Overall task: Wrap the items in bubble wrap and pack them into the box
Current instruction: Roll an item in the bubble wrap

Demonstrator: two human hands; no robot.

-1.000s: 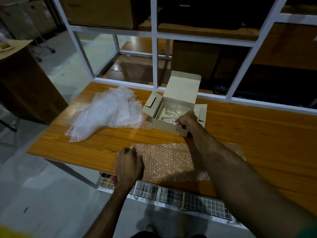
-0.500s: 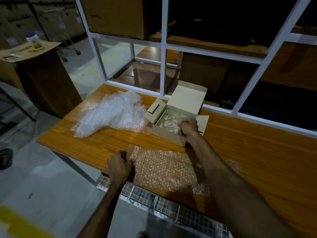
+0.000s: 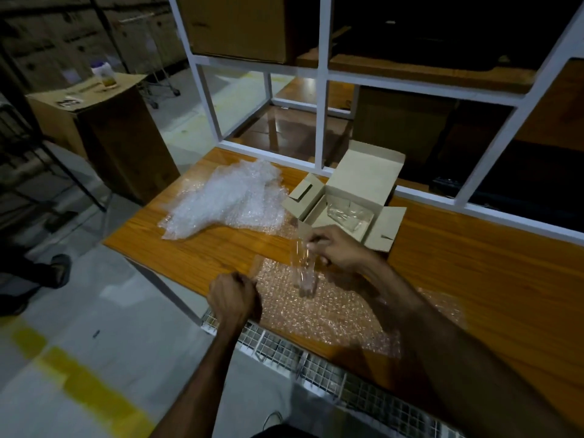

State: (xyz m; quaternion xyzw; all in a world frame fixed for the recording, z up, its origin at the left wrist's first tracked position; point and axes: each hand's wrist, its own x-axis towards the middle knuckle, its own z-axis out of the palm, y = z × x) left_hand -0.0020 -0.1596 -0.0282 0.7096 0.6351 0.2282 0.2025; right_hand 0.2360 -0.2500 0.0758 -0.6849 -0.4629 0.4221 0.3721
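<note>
My right hand grips the clear glass above the flat bubble wrap sheet; my left hand pinches its corner. I'd lay the glass near that edge, short of the box.

A wooden table fills the centre and right of the frame. A flat sheet of bubble wrap lies at its near edge, lower centre. A clear glass stands over the sheet's upper part, held by the right hand. The left hand grips the sheet's left edge. Behind the glass sits an open cardboard box with wrapped items inside. Left of the box lies a crumpled bubble wrap pile. A wire rack runs below the table's near edge.
</note>
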